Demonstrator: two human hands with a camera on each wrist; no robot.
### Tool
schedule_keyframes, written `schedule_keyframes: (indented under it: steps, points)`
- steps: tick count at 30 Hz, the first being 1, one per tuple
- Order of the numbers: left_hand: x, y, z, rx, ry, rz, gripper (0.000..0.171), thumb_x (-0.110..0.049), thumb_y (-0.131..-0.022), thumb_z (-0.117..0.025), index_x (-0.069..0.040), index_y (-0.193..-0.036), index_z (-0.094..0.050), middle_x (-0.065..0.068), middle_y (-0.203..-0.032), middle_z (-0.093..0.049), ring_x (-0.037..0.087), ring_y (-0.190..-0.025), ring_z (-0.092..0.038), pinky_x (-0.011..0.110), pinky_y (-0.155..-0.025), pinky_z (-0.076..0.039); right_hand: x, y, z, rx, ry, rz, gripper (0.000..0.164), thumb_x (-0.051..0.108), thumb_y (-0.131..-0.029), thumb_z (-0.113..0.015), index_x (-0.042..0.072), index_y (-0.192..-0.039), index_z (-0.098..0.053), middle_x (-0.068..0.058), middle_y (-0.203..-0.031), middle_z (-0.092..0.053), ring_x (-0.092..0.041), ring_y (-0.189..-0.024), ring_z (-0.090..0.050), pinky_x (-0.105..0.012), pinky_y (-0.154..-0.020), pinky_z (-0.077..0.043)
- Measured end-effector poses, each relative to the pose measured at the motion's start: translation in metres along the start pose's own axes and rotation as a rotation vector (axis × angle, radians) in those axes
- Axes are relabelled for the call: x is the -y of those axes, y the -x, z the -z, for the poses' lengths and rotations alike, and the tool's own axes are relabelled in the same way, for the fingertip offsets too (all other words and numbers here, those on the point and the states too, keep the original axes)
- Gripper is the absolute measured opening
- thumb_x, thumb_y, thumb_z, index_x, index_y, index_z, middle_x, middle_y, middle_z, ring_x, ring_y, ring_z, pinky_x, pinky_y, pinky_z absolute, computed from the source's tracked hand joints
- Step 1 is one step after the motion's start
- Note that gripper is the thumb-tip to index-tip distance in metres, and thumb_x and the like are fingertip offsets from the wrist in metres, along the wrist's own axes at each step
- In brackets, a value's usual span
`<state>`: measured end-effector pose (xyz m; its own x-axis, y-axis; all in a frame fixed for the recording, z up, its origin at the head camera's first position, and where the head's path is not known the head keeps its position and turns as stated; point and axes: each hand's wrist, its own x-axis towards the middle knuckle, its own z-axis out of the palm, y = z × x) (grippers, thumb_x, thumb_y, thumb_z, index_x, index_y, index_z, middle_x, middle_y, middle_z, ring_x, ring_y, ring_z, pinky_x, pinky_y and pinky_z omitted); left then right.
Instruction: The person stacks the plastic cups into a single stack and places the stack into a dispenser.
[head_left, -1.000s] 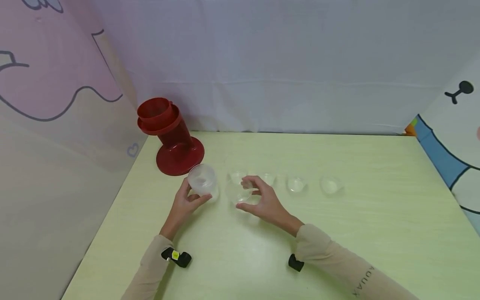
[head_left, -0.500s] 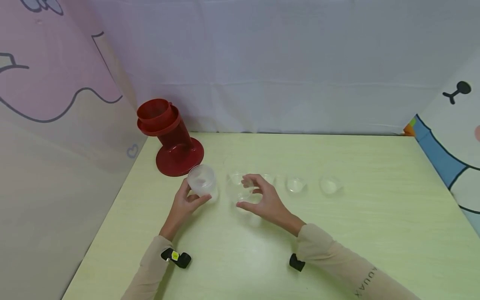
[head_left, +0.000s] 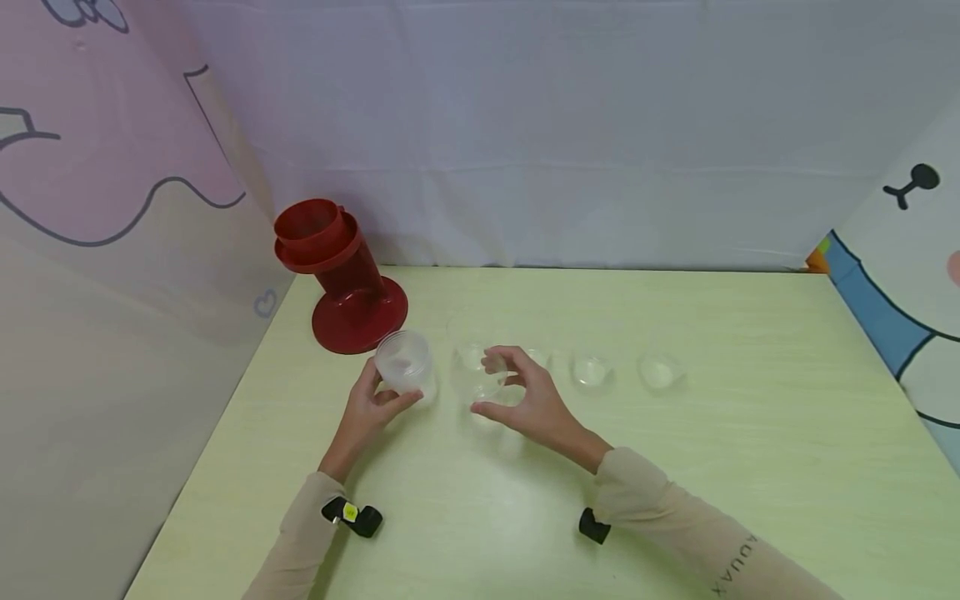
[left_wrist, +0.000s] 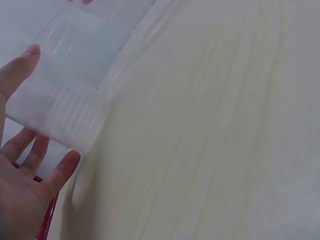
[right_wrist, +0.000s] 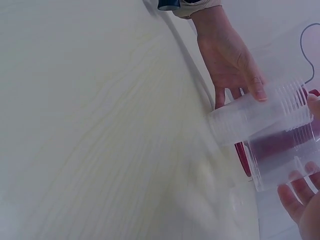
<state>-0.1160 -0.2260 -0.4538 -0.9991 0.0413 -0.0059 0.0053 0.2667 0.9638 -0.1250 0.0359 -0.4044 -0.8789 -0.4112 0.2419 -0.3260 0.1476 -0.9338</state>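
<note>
My left hand (head_left: 378,407) grips a stack of clear plastic cups (head_left: 405,354) around its side, thumb on the near side. The nested rims show as ridges in the left wrist view. Just to the right, my right hand (head_left: 546,417) holds a clear plastic cup (head_left: 474,382) between its thumb and fingers. In the right wrist view this cup (right_wrist: 280,162) lies alongside the stack (right_wrist: 250,117), with a narrow gap at their bases. The held cup overlaps another clear shape on the table in the head view.
Clear cups stand in a row to the right, including one partly behind my right hand, a middle one (head_left: 592,370) and an outer one (head_left: 662,372). A red stand with a round base (head_left: 360,315) and wide tube top is at the table's back left corner.
My right hand and its cup have shifted slightly away from me, over the clear shape behind. My left hand and the stack have stayed in place.
</note>
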Motion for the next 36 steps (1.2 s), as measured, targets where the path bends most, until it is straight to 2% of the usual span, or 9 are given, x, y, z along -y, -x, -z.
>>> schedule_keyframes:
  steps: [5,11,14,20,29,36]
  points:
    - [0.002,0.0,0.0,0.004,0.002,0.005,0.081,-0.017,-0.082,-0.076,-0.018,-0.146,-0.027,0.006,-0.142,-0.04,0.027,-0.119,-0.048,0.029,-0.092,-0.049,-0.013,-0.001,-0.002,-0.006,0.002,0.015,0.061,0.006,-0.073,-0.081,0.004,-0.125,-0.05,-0.013,-0.116,-0.06,-0.031,-0.111,-0.054,-0.054,-0.089,-0.046]
    - [0.003,0.0,0.0,-0.002,-0.004,0.0,0.081,-0.018,-0.082,-0.076,-0.017,-0.146,-0.027,0.005,-0.141,-0.04,0.025,-0.122,-0.044,0.028,-0.091,-0.048,-0.034,-0.004,-0.004,-0.01,0.014,0.025,0.064,0.015,-0.072,-0.084,0.015,-0.126,-0.051,-0.002,-0.115,-0.06,-0.018,-0.11,-0.055,-0.05,-0.089,-0.048]
    - [0.002,0.0,0.0,-0.001,-0.008,0.011,0.081,-0.02,-0.082,-0.076,-0.019,-0.146,-0.027,0.004,-0.142,-0.039,0.024,-0.123,-0.044,0.033,-0.094,-0.048,-0.035,-0.005,-0.003,-0.013,0.018,0.042,0.063,0.018,-0.072,-0.084,0.017,-0.126,-0.051,0.001,-0.114,-0.06,-0.016,-0.109,-0.055,-0.047,-0.088,-0.049]
    - [0.001,0.0,0.0,-0.004,-0.013,0.034,0.081,-0.021,-0.082,-0.076,-0.019,-0.146,-0.026,0.005,-0.142,-0.039,0.025,-0.124,-0.043,0.038,-0.096,-0.046,-0.031,-0.007,-0.002,-0.018,0.012,0.059,0.063,0.019,-0.072,-0.084,0.018,-0.125,-0.051,0.002,-0.113,-0.06,-0.016,-0.109,-0.055,-0.05,-0.087,-0.048]
    - [0.002,0.0,0.001,-0.004,-0.011,0.031,0.081,-0.021,-0.082,-0.076,-0.019,-0.146,-0.026,0.005,-0.143,-0.038,0.026,-0.123,-0.044,0.036,-0.095,-0.047,-0.026,-0.01,-0.003,-0.032,0.009,0.069,0.065,0.016,-0.072,-0.084,0.016,-0.127,-0.051,0.002,-0.113,-0.061,-0.016,-0.109,-0.056,-0.044,-0.086,-0.05]
    - [0.001,0.0,0.0,-0.001,-0.01,0.017,0.081,-0.02,-0.082,-0.075,-0.018,-0.146,-0.026,0.005,-0.142,-0.039,0.026,-0.123,-0.044,0.033,-0.094,-0.048,-0.023,-0.012,-0.002,-0.036,-0.013,0.077,0.065,0.017,-0.071,-0.084,0.018,-0.127,-0.051,0.004,-0.113,-0.061,-0.012,-0.109,-0.055,-0.05,-0.087,-0.048]
